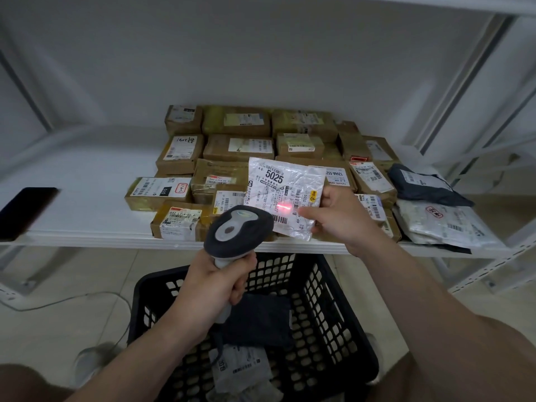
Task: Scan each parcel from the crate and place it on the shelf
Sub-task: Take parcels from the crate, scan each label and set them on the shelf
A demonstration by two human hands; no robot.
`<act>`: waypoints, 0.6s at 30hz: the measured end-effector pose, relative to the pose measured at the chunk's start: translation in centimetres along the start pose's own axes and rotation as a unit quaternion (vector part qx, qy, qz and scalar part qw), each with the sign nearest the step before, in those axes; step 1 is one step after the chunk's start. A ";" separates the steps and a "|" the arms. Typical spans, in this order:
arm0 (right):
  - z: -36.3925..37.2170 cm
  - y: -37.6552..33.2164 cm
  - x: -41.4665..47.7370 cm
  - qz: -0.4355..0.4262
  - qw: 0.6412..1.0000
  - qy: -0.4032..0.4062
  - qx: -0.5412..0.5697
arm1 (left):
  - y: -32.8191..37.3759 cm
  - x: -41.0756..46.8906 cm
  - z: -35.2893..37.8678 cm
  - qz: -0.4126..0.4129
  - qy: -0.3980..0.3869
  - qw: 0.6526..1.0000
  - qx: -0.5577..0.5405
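The left hand (pixel 211 288) grips the scanner (pixel 236 232). The right hand (pixel 339 219) holds up a shiny white parcel (pixel 282 192) above the near edge of the shelf (pixel 87 210), with red light on its label.

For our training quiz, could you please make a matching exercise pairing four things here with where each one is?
1 scanner
2 silver parcel
3 black phone
4 dark pouch

A in the crate
B gripped by the left hand
C lying on the shelf, far left
D held in the right hand

Pairs: 1-B, 2-D, 3-C, 4-A
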State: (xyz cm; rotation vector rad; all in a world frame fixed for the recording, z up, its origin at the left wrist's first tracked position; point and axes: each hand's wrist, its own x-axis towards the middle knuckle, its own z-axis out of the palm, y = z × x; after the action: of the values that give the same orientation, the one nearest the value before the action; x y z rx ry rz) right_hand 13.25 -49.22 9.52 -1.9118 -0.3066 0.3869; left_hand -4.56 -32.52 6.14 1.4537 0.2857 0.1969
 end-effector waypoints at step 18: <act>1.0 0.3 -0.3 -0.008 0.996 -0.056 -0.063 | 1.2 0.0 -0.3 0.037 0.051 0.998 0.029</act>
State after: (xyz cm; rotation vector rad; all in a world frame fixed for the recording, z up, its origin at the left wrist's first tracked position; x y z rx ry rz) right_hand 12.55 -48.60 8.98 -2.0136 -0.4286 0.4744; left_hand -4.56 -32.12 7.26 1.5162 0.3234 0.3245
